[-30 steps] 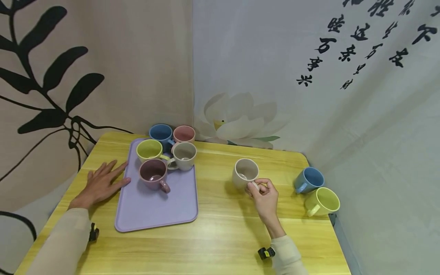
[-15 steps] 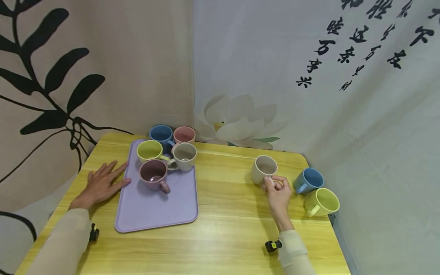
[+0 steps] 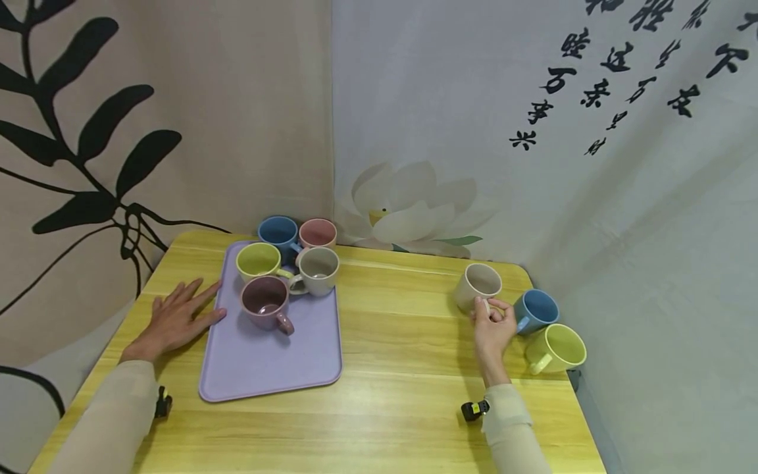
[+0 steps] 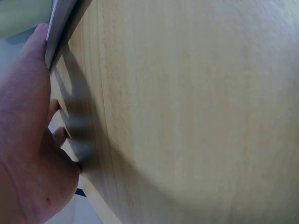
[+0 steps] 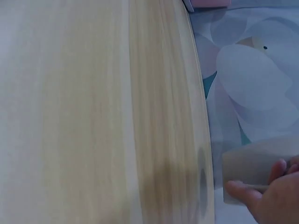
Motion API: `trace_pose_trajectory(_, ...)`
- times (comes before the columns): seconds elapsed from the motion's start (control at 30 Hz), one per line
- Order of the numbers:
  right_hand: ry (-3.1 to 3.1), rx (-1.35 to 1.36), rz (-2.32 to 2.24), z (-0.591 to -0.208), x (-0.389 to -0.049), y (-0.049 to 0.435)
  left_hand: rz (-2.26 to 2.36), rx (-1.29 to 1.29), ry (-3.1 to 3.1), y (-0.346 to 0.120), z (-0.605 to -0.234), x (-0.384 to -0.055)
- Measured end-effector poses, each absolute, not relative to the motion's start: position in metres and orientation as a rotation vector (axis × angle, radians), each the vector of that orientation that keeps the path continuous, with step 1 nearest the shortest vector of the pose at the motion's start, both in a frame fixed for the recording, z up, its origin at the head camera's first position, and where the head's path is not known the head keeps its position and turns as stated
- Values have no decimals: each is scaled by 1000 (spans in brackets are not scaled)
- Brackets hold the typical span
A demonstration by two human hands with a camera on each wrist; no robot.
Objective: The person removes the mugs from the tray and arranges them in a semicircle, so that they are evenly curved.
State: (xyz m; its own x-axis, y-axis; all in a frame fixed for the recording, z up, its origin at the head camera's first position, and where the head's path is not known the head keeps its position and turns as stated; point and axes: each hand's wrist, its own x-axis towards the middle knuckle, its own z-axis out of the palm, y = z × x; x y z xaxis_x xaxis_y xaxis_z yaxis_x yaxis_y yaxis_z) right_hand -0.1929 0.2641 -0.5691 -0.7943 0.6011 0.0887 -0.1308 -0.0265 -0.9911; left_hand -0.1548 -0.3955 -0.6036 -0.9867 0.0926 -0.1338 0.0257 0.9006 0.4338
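Observation:
My right hand [image 3: 495, 329] pinches the handle of an off-white mug [image 3: 478, 287] at the back right of the table, just left of a blue mug [image 3: 536, 309]. In the right wrist view the thumb and fingers close on the handle, with the mug [image 5: 252, 163] beyond them. My left hand [image 3: 174, 321] lies with fingers spread at the left edge of the lilac tray [image 3: 272, 368], its fingertips against the rim. On that tray stand a mauve mug [image 3: 264, 303], a yellow-green mug [image 3: 258, 260] and a grey-beige mug [image 3: 318, 271].
A second blue mug [image 3: 277, 233] and a pink mug [image 3: 318, 234] stand at the tray's far end. Another yellow-green mug [image 3: 555, 349] sits near the right edge of the wooden table [image 3: 391, 408]. A printed curtain [image 3: 414, 99] hangs right behind the table.
The right hand has carried the off-white mug rightward and slightly back, from the table's centre right to beside the blue mug. The left hand and the tray have stayed in place.

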Motion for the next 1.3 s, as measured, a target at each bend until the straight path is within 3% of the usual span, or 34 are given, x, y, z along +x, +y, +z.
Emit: trace_pose_trajectory(1.3, -1596, -787, 1566, -596, -244, 271, 657, 67, 2917, -393, -605, -155)
